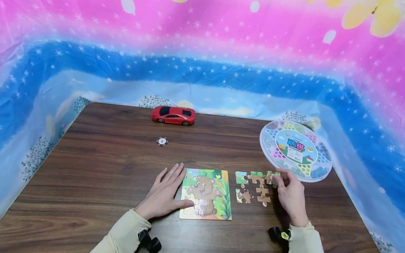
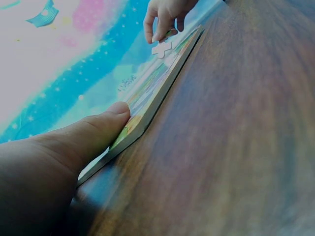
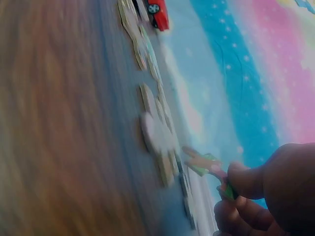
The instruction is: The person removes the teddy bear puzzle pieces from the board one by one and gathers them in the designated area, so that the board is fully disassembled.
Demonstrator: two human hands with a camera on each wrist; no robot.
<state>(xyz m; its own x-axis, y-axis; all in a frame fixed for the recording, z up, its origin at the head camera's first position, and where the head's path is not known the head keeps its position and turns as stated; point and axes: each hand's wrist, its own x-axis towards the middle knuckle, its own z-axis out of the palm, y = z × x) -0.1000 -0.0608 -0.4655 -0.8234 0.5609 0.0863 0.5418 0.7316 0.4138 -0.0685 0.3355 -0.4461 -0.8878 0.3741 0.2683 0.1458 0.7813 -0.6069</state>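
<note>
A square bear jigsaw puzzle (image 1: 207,186) lies on the table, with some piece outlines showing in its lower left part. My left hand (image 1: 166,193) rests beside its left edge, fingers straight, and the thumb (image 2: 115,112) presses on the board. To the right of the board, my right hand (image 1: 292,198) pinches a green and brown jigsaw piece (image 3: 209,164) between thumb and fingers. In the right wrist view that piece is raised off the table. Several loose jigsaw pieces (image 1: 263,194) lie between the board and my right hand.
A round Chinese checkers box (image 1: 272,140) stands just beyond my right hand. Farther back are a red toy car (image 1: 174,115) and a poker chip (image 1: 162,141). A patterned cloth (image 1: 202,66) hangs behind the wooden table (image 1: 104,151).
</note>
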